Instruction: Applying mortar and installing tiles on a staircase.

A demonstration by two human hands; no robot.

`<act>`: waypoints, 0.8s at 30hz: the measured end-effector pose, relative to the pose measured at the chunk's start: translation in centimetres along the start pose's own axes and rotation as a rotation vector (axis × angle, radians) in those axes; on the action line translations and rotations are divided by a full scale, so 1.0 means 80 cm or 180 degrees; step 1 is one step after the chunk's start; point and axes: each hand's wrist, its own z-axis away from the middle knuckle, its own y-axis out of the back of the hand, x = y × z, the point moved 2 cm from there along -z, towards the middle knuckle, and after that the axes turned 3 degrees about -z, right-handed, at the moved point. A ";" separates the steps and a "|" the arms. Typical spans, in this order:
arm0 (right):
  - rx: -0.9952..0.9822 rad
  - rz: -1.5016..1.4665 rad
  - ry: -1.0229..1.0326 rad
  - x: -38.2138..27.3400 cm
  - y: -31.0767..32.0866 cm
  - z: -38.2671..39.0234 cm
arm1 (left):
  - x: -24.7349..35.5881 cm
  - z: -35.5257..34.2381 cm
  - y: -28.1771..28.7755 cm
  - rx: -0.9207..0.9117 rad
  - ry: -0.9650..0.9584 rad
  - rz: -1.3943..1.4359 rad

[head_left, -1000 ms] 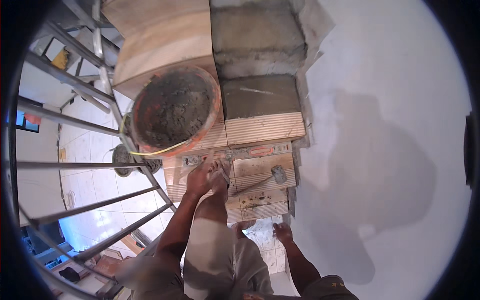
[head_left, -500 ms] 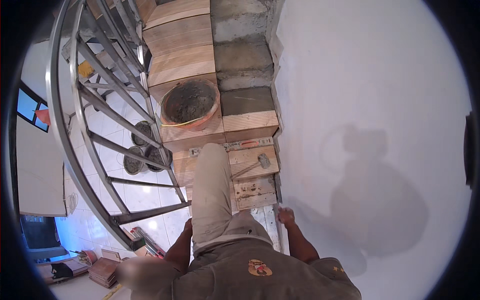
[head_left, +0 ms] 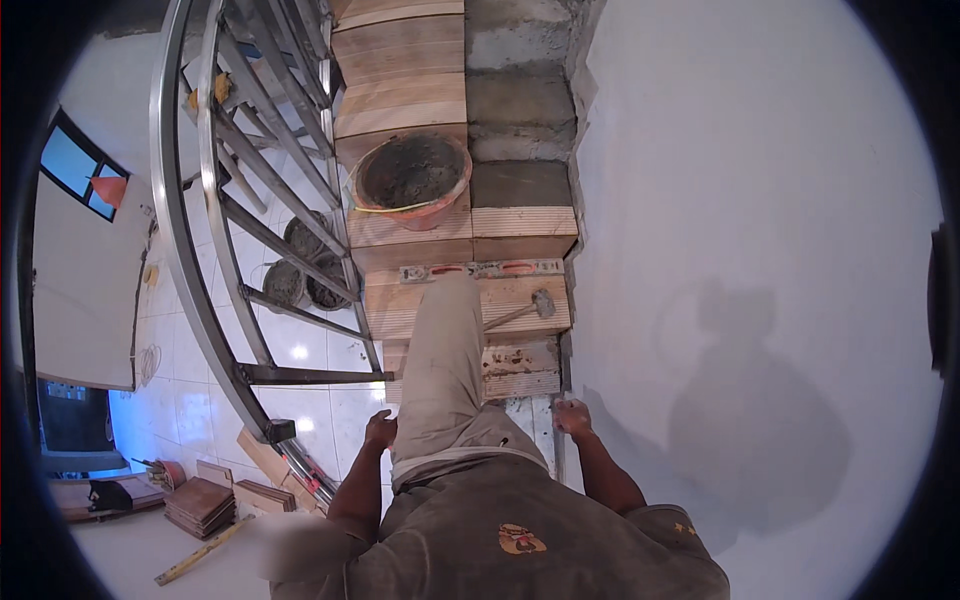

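Note:
My left hand (head_left: pixel 381 430) hangs beside my bent left leg, over the white tiled floor. Its fingers look loosely apart, with nothing visible in them. By the foot of the white wall, my right hand (head_left: pixel 573 416) has curled fingers; whatever may be inside them is hidden. Ahead of it, a mallet (head_left: pixel 541 304) with a grey-crusted head lies on a wood-look stair tile (head_left: pixel 400 303). Across the back of that same step rests a spirit level (head_left: pixel 520 268), its middle close to my knee. A mortar-smeared tile piece (head_left: pixel 520 368) covers the step below.
An orange bucket of wet mortar (head_left: pixel 432 208) stands higher up the stairs. Bare cement steps (head_left: pixel 520 100) run along the wall (head_left: pixel 740 180). A metal railing (head_left: pixel 172 200) borders the left side. Mortar buckets (head_left: pixel 285 284) and stacked tiles (head_left: pixel 200 500) sit on the floor below.
The whole view has shifted, so the stairs and railing sit farther right. My left hand now shows outward of my leg, where it was partly hidden. My right hand stays by the wall.

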 end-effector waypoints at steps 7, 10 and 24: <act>-0.0004 0.0358 -0.0087 0.036 -0.012 0.004 | -0.062 0.012 -0.013 -0.0251 -0.0250 -0.0926; 0.0460 0.2003 0.1426 0.134 0.121 -0.081 | 0.039 -0.029 -0.045 -0.0658 -0.0380 -0.0694; 0.0078 0.0708 -0.0183 0.054 -0.057 0.068 | -0.158 0.025 0.057 0.0063 -0.0812 -0.0644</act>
